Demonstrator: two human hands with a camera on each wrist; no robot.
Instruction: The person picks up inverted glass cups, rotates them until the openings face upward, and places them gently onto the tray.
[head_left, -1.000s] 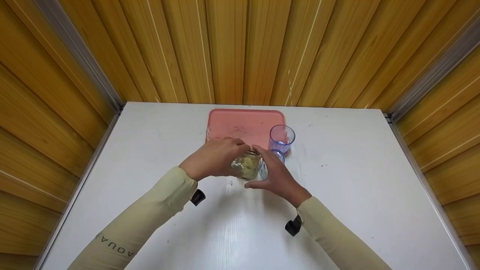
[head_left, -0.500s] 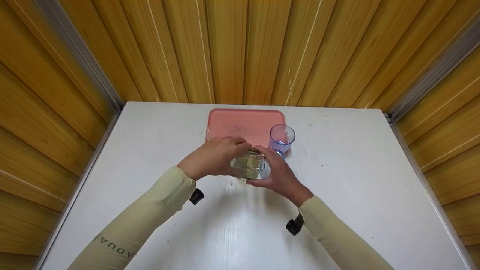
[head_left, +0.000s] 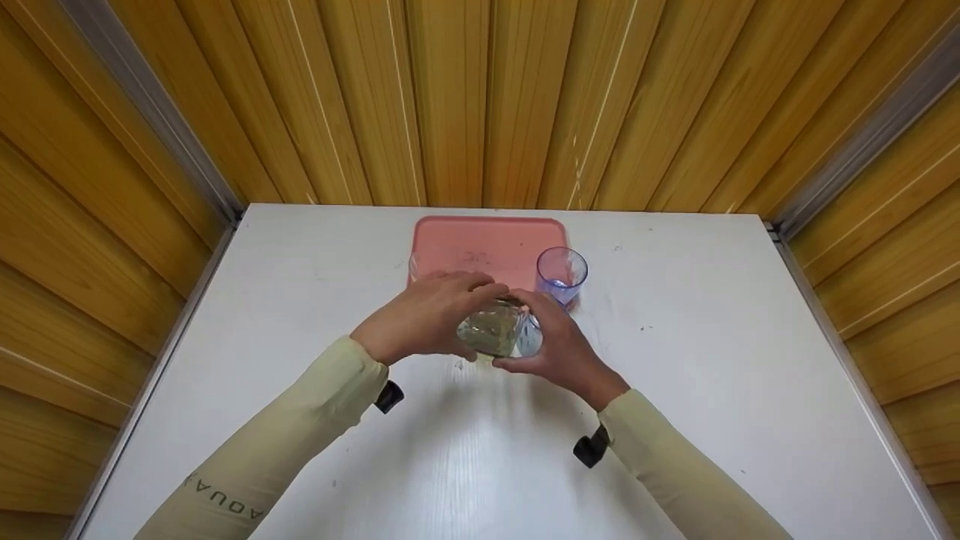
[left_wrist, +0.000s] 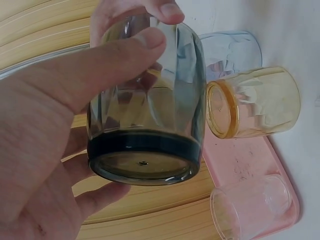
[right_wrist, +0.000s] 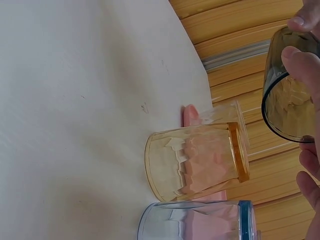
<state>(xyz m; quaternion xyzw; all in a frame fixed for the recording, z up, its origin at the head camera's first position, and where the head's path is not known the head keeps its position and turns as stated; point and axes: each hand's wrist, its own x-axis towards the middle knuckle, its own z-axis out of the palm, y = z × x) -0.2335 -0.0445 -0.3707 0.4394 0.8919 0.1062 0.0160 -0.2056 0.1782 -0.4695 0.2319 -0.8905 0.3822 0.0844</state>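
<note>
Both hands hold a smoky grey drinking glass (head_left: 489, 328) above the table. My left hand (head_left: 427, 315) grips it, its thumb laid along the faceted side in the left wrist view. There the dark, thick base of the grey glass (left_wrist: 145, 150) faces the camera. The right hand (head_left: 559, 345) has its thumb and fingertips on the same glass, whose open rim shows in the right wrist view. Close by, an amber glass (right_wrist: 195, 162) and a blue-tinted glass (right_wrist: 200, 220) stand upside down on the table.
A pink tray (head_left: 487, 244) lies at the table's back. A purple-blue glass (head_left: 561, 277) stands at its front right corner, and a clear glass (left_wrist: 250, 205) is by its left side. Yellow wood-look panels (head_left: 450, 105) enclose the white table (head_left: 697, 337).
The grey glass has turned slightly between both hands. My right hand has shifted a little rightward, and my left thumb shows more clearly below the glass.
</note>
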